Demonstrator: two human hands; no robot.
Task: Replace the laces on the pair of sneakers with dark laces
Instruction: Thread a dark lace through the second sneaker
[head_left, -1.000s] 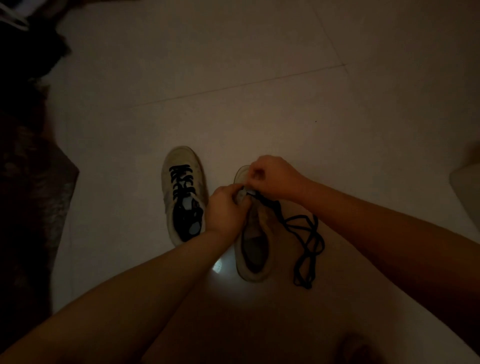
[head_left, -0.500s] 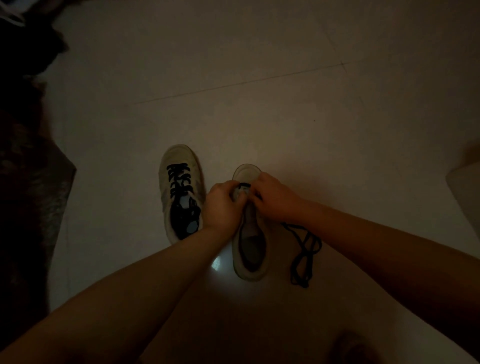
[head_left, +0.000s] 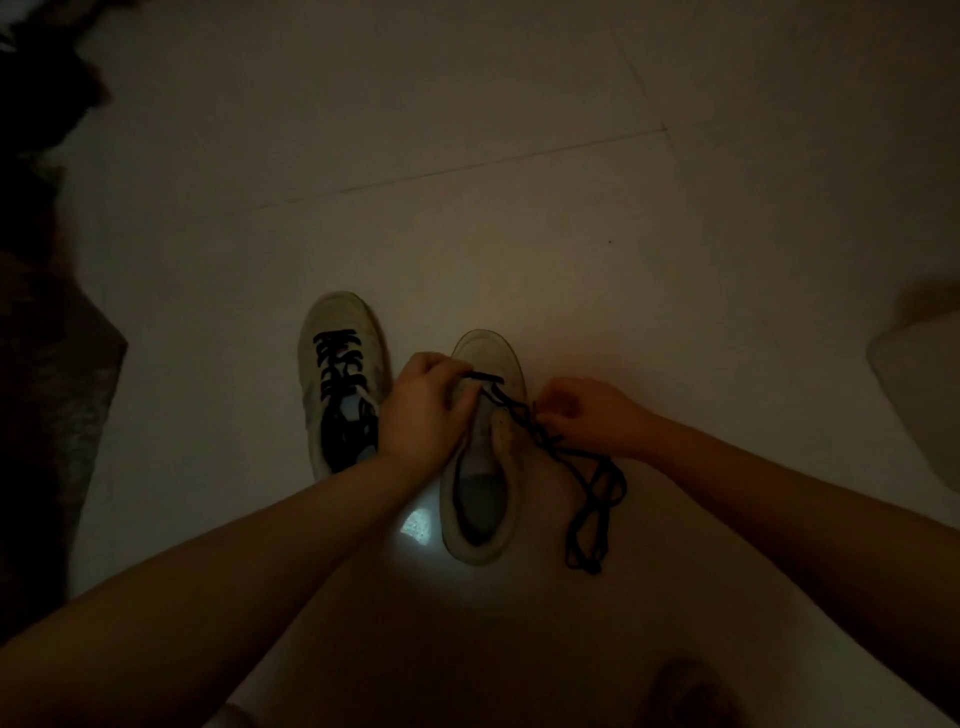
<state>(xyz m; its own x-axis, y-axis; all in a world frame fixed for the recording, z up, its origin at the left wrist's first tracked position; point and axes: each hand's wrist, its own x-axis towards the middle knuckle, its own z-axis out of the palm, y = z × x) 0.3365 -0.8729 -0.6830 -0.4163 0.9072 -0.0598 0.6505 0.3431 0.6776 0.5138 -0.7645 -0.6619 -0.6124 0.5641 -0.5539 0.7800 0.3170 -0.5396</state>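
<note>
Two pale sneakers stand side by side on the dim floor. The left sneaker (head_left: 340, 374) carries a dark lace through its eyelets. The right sneaker (head_left: 480, 488) has only one dark bar across near the toe. My left hand (head_left: 423, 410) grips this shoe's upper at the front eyelets and covers them. My right hand (head_left: 584, 413) pinches the dark lace (head_left: 592, 499) just right of the shoe. From there the lace trails in a loose tangle on the floor.
Pale floor tiles (head_left: 519, 208) stretch ahead. A dark rug or cloth (head_left: 47, 395) lies along the left edge. A pale object (head_left: 924, 395) sits at the right edge. A small bright reflection (head_left: 415, 525) glints between the shoes.
My right hand has moved right, off the shoe's toe area, drawing the lace out sideways. My left hand stays on the shoe's front.
</note>
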